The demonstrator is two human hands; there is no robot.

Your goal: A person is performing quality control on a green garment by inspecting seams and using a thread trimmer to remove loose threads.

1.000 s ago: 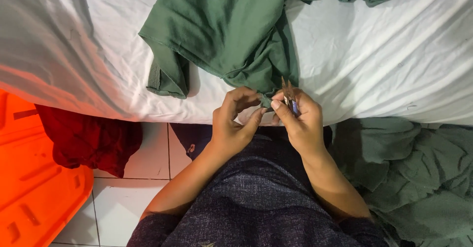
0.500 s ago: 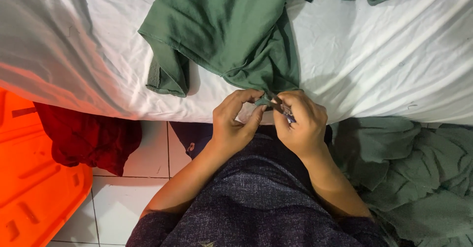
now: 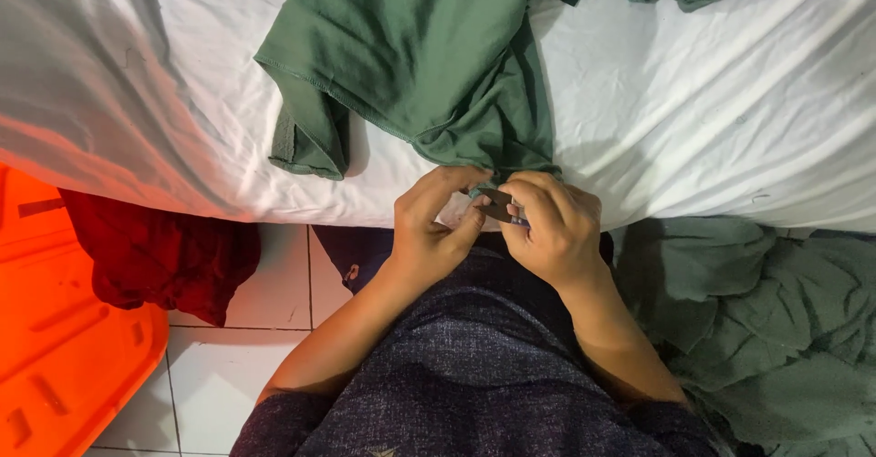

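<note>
At the bed's near edge, we pinch the soft, limp green shirt [image 3: 429,65] hem with our left hand [image 3: 429,229], our right hand [image 3: 552,229] closed around small dark snips [image 3: 497,206].

A white sheet [image 3: 721,101] covers the bed and is creased in many places. Below its edge, on the left, an orange plastic lid [image 3: 55,347] lies on the white floor tiles [image 3: 219,384]. Just beside the lid, a dark red cloth [image 3: 155,252] hangs down under the sheet. On the right, a heap of green clothes [image 3: 776,329] lies crumpled next to the bed.
</note>
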